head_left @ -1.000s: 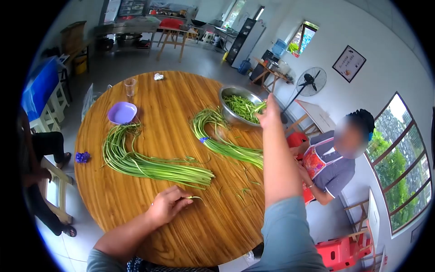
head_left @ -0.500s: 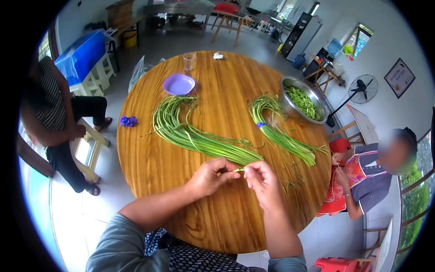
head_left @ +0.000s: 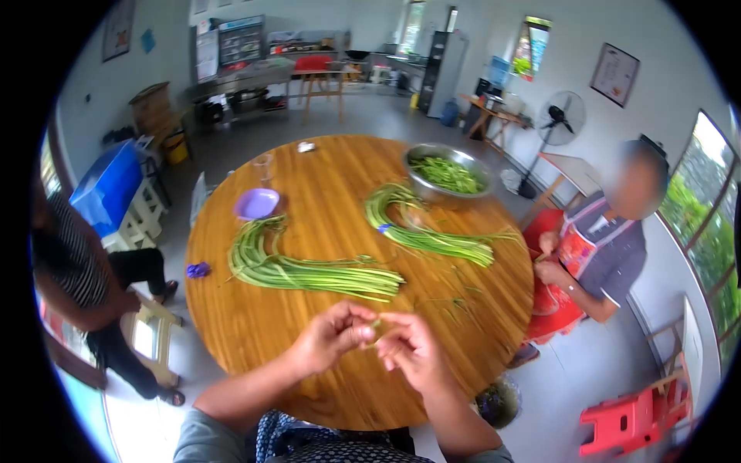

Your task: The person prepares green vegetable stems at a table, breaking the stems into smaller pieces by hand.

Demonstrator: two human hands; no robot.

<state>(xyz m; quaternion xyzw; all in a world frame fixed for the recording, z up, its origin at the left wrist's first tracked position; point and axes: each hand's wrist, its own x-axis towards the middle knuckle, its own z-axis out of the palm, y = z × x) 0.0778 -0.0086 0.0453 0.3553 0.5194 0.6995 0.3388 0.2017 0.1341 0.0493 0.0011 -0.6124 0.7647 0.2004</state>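
Note:
My left hand [head_left: 337,337] and my right hand [head_left: 414,351] meet above the near part of the table, fingers pinched together. Between their fingertips is a short, blurred piece of green garlic scape [head_left: 376,325], mostly covered by the fingers. Just beyond lies a loose, curved bundle of long garlic scapes [head_left: 316,274], its straight ends pointing right. To its right sits a second bundle [head_left: 440,241], bound with a blue-purple band [head_left: 384,228]. Neither hand touches the bundles.
On the round wooden table [head_left: 332,170] stand a steel bowl of cut green pieces [head_left: 448,174], a purple dish [head_left: 257,204], a clear glass [head_left: 263,165] and a purple crumpled item [head_left: 197,270]. One person sits at the right, another at the left. A bucket [head_left: 499,402] stands below.
The camera view has tilted up and turned right, so the table appears lower and further left. My hands stay together at the small piece, fingers shifted slightly.

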